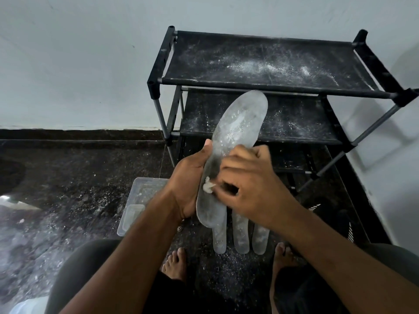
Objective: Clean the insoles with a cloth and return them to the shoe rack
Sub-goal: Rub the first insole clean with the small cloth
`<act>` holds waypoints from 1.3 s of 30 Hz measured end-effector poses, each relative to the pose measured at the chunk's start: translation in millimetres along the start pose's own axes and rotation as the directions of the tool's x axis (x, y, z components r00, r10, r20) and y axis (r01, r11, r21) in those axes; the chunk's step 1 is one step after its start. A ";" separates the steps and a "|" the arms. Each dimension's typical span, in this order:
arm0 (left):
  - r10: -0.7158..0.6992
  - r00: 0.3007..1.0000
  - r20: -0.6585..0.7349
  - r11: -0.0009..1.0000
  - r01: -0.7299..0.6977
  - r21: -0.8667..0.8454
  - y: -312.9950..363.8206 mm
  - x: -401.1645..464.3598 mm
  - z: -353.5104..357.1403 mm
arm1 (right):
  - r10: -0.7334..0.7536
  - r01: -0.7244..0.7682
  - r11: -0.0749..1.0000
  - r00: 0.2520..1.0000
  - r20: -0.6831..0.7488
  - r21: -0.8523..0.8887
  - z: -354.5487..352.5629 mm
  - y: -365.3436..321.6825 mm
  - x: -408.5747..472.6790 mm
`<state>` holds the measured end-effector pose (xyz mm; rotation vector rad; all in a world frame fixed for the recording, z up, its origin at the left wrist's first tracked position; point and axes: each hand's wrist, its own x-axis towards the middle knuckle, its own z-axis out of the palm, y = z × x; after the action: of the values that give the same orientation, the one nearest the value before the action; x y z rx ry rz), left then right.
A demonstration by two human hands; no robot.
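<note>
Four grey insoles show here. One insole [235, 132] is held up in front of the black shoe rack [260, 87], with its round tip pointing up and away. The left hand [188, 184] has its grip clamped on the insole's left edge, thumb up along the side. The right hand [251, 189] has its grip pinched together on a small white cloth [207, 187] and presses it on the insole's middle. Three more insoles [241, 236] lie side by side on the dark floor [68, 189], just below the hands and between two bare feet. White dust covers the rack's top shelf and the one under it. A clear plastic box [140, 200] sits on the floor by the left arm.
</note>
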<state>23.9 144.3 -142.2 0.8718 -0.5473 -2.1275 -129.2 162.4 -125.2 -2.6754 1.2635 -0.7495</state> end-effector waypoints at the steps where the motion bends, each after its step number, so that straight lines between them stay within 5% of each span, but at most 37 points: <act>1: 0.005 1.000 0.002 1.000 -0.005 -0.009 -0.5 -0.2 0.3 | 0.025 -0.025 0.999 0.999 -0.023 -0.033 -3.8 4.7 2.1; 4: 0.035 0.999 -0.012 0.999 -0.035 -0.024 -0.9 1.1 2.6 | 0.094 -0.100 0.993 0.991 -0.092 -0.070 -7.6 8.6 5.8; 9: 0.022 1.000 -0.006 0.998 -0.023 -0.059 1.0 1.7 -0.3 | 0.022 -0.033 0.984 0.998 0.065 0.174 1.4 -3.5 -2.7; 14: 0.029 1.000 0.005 0.999 -0.028 -0.036 -1.0 1.7 3.7 | 0.125 -0.128 0.991 0.987 -0.106 -0.026 -8.5 16.9 5.4; 20: -0.028 0.999 0.020 0.999 0.028 -0.017 -2.8 2.8 1.0 | 0.056 -0.053 0.988 0.998 -0.016 0.147 7.6 -5.1 -1.2; 25: -0.037 0.998 0.048 0.999 0.039 -0.027 -6.2 3.6 5.0 | 0.181 -0.182 0.983 0.973 -0.146 0.007 -0.7 9.5 9.1; 30: -0.061 0.994 0.086 0.995 0.067 -0.070 -5.4 3.9 2.9 | 0.110 -0.104 0.972 0.994 -0.017 0.209 2.8 3.1 5.1; 34: -0.039 0.990 0.133 0.990 0.056 -0.129 -5.5 4.6 2.8 | 0.153 -0.145 0.985 0.984 -0.093 0.089 -6.0 11.6 9.5; 39: -0.037 0.988 0.150 0.994 0.052 -0.100 -2.1 2.3 3.8 | 0.019 -0.049 0.949 0.995 0.098 0.312 2.4 -8.8 0.1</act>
<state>19.0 144.2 -141.9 0.6777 -0.4915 -2.2527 -121.9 167.8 -124.8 -2.3972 1.0627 -0.7402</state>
